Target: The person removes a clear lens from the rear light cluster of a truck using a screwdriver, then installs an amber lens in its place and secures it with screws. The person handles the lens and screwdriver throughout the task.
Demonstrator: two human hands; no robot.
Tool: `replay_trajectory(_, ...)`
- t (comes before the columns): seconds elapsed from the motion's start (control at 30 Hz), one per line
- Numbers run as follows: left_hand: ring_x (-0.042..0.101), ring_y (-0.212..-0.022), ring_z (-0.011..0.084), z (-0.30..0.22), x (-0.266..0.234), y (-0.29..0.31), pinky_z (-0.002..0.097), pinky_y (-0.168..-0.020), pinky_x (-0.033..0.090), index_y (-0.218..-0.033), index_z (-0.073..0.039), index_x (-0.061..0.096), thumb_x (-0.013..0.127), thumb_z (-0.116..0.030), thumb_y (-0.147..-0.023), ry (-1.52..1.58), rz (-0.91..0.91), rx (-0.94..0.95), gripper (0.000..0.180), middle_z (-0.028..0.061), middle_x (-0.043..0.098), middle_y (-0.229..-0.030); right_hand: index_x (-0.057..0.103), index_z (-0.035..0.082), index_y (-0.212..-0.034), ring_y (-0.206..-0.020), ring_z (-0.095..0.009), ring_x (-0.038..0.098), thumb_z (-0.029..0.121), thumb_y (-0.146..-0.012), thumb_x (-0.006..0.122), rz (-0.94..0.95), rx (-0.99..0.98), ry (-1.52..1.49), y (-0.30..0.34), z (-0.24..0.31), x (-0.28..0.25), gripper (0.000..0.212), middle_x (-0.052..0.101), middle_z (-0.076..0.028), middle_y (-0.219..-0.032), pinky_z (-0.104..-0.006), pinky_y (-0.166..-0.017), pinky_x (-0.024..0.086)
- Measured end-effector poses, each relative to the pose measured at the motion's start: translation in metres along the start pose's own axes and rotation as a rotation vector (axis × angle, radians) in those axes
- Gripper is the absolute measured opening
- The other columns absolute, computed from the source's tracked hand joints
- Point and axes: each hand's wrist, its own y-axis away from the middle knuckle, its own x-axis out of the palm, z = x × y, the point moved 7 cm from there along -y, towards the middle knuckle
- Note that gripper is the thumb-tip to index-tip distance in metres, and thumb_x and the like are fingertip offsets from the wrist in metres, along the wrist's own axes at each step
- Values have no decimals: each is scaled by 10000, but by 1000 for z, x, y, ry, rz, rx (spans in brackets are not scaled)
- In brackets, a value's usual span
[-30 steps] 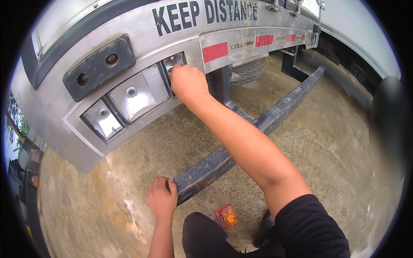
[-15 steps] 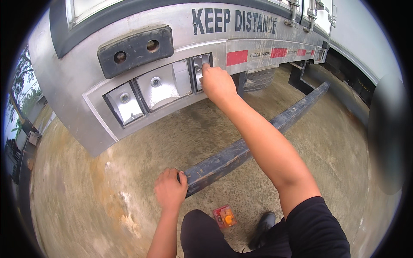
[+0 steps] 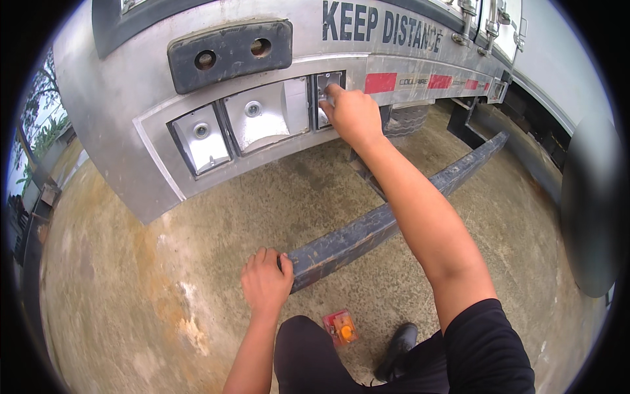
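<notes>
Left hand [image 3: 266,284] grips the underride bar's [image 3: 367,230] end for balance; right hand [image 3: 351,113], fingers curled, works inside the small lamp recess [image 3: 321,82], contents hidden.

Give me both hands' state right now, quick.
Left hand: closed around the end of the dark steel bumper bar.
Right hand: fingers pressed into the rightmost light recess; any held item cannot be told.
</notes>
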Motion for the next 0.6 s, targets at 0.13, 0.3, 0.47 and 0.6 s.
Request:
replay_trajectory(0.13, 680, -906, 332, 0, 1, 0, 473, -836, 533, -898, -61, 738, 647, -258, -968, -20, 13, -8, 227, 106, 692, -941, 701, 90, -1107, -841, -453, 741, 364, -992, 729, 5, -13, -8, -2, 0, 1, 298, 745, -220, -826, -567, -755, 593)
replay_trajectory(0.3, 685, -899, 333, 0, 2, 0, 472, -837, 544, -907, -63, 744, 651, -256, -966, 7, -3, -12, 221, 107, 702, -941, 697, 63, -1052, -844, -465, 737, 357, -994, 721, 8, -2, -35, -3, 1, 2, 300, 740, -235, -829, -575, -765, 592)
replay_trajectory(0.47, 694, -903, 335, 1, 3, 1, 473, -840, 546, -911, -73, 746, 651, -255, -971, 0, 2, -24, 214, 104, 705, -940, 684, 60, -1055, -842, -455, 744, 345, -995, 716, 30, -12, -18, -4, 2, 2, 293, 750, -227, -850, -563, -760, 598)
replay_trajectory(0.6, 696, -900, 337, 0, 3, 0, 477, -839, 545, -910, -79, 740, 649, -255, -976, -5, -1, -11, 209, 102, 703, -937, 656, 67, -1092, -848, -435, 756, 304, -981, 725, 51, -31, 0, -3, 5, 3, 270, 760, -210, -861, -550, -755, 604)
